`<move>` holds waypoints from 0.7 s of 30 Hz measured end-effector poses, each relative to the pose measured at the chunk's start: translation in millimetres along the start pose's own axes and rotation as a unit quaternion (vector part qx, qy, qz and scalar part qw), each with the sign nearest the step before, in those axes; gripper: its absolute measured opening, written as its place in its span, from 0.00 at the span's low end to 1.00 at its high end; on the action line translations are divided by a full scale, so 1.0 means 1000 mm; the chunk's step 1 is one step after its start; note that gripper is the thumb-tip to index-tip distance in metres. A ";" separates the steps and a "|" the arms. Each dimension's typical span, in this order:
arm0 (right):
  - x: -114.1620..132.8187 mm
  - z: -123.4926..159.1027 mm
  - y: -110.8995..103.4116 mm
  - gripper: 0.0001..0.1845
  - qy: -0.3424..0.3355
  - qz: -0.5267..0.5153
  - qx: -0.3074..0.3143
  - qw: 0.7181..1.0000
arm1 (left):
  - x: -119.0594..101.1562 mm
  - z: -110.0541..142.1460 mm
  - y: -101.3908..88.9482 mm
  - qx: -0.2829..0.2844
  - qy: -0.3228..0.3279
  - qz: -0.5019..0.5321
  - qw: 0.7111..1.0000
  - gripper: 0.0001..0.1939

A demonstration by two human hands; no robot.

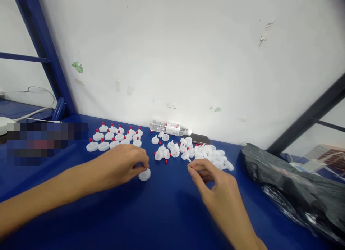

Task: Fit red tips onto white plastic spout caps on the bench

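My left hand (122,166) reaches over the blue table (161,214), its curled fingers holding a white disc-shaped plastic cap (145,175) that rests on the cloth. My right hand (212,183) is curled in a pinch at the edge of a loose pile of white caps (210,154); a small red piece seems to sit at its fingertips. Between the hands lie more white caps and scattered red plugs (166,161). At the back left stand rows of white caps topped with red plugs (113,136).
A clear water bottle (170,128) lies on its side against the white wall, with a dark phone (199,138) beside it. A crumpled black plastic bag (293,187) fills the right side. Blue metal frame bars (45,52) rise at the left.
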State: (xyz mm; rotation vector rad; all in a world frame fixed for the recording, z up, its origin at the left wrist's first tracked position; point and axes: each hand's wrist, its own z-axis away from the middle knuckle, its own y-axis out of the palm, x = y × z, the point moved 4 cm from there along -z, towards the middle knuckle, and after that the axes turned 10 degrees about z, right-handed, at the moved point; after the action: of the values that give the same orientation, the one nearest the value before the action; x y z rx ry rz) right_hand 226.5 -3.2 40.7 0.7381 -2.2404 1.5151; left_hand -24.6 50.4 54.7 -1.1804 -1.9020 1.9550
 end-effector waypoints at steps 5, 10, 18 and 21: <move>-0.005 -0.001 -0.003 0.08 0.004 0.018 0.001 1.000 | 0.038 0.023 -0.048 -0.004 -0.152 -0.087 0.985 0.12; -0.008 -0.003 -0.005 0.08 0.011 0.026 -0.006 1.000 | 0.092 0.047 -0.069 -0.001 -0.327 -0.142 0.934 0.08; -0.026 -0.009 -0.021 0.09 0.041 0.059 -0.037 0.997 | 0.100 0.050 -0.067 -0.001 -0.344 -0.178 0.922 0.08; -0.043 -0.012 -0.031 0.09 0.065 0.111 -0.063 0.990 | 0.094 0.050 -0.069 -0.029 -0.328 -0.204 0.922 0.07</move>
State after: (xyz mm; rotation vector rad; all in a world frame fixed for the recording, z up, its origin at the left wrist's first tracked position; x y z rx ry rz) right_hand 279.6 8.4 45.3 0.3518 -2.3549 1.4527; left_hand -145.7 81.8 72.1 -0.0707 -2.2598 2.2075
